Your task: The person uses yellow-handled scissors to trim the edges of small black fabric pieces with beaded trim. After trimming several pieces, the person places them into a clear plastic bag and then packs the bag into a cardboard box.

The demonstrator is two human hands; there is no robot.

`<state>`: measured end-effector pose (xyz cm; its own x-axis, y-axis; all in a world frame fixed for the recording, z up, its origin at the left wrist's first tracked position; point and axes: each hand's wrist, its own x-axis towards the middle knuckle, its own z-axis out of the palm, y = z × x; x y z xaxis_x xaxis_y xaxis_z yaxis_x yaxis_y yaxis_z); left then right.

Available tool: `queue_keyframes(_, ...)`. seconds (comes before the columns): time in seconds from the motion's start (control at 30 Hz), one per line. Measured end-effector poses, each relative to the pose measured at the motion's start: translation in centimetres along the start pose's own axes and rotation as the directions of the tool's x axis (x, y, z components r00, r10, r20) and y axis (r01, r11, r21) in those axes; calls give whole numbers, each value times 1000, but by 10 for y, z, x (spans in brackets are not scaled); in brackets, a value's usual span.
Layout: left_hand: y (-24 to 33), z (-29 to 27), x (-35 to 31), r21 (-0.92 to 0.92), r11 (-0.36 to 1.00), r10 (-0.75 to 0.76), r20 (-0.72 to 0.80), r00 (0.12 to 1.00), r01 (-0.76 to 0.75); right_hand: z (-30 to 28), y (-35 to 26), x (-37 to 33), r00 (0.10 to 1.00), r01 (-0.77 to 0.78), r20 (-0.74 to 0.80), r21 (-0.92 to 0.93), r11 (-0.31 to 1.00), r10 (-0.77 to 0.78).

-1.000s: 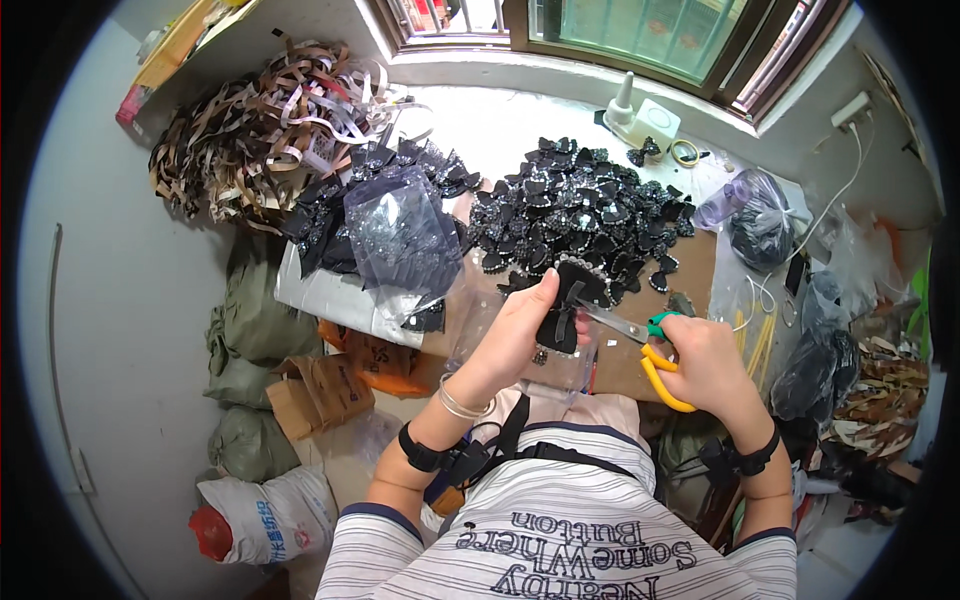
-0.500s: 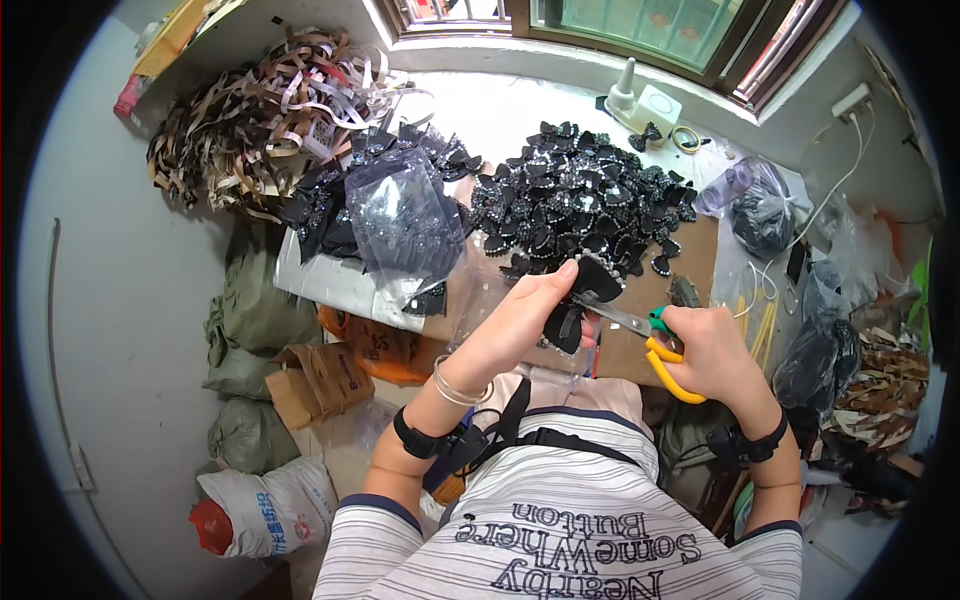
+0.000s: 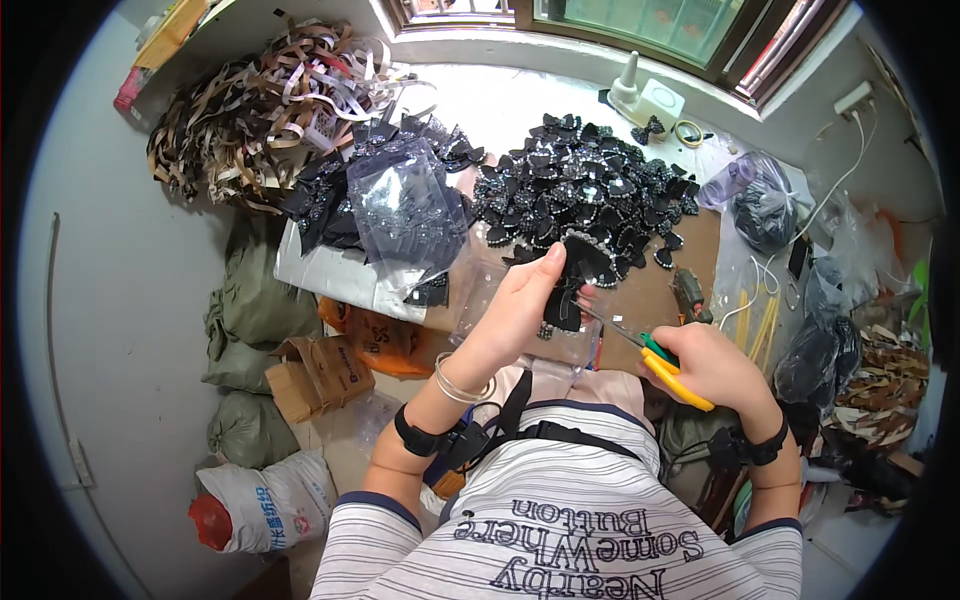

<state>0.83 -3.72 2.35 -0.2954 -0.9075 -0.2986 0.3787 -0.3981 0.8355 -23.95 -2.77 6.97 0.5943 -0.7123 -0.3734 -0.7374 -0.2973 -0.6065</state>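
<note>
Between the thumb and fingers of my left hand (image 3: 528,302) is a black fabric bow (image 3: 584,262) with a row of clear beads or stones along its edge. Closed around the handles of scissors (image 3: 668,375) is my right hand (image 3: 712,362); one handle is yellow, the other green. The metal blades point left toward the bow's lower part, and whether their tips touch it I cannot tell. Just beyond my hands lies a heap of black bows (image 3: 590,185) with sparkling trim. Under my left hand sits a clear plastic box (image 3: 480,305), partly hidden.
A clear plastic sheet (image 3: 385,205) covers more black pieces on the left. Behind it are tangled brown and white ribbons (image 3: 270,110). A white glue bottle (image 3: 626,78) stands near the window. A dark-handled tool (image 3: 690,292) lies right of the box, by a bag (image 3: 765,215).
The scissors have drawn back right and down from the bow, their blades closer together. My left hand has shifted slightly left and up, turning the bow more upright.
</note>
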Motion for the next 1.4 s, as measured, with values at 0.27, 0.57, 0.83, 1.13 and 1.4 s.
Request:
queue_keyframes(0.27,4,2,-8,-78,997,-4,30,1000,6,-3,1,6,991,-17,136,204,979,-11)
queue_keyframes(0.57,-1,2,-13,-66,998,2,35,999,0,-2,1,14,969,-54,242,430,901,-58)
queue_keyframes(0.83,-4,6,-8,-141,989,-42,-39,998,36,8,7,14,977,-106,215,529,842,-12)
queue_keyframes(1.13,-26,-30,135,339,920,247,-114,962,-196,35,22,-7,966,-259,163,652,713,202)
queue_keyframes(1.4,-154,-91,138,941,337,-58,47,997,-25,65,46,-38,887,-278,-44,745,606,460)
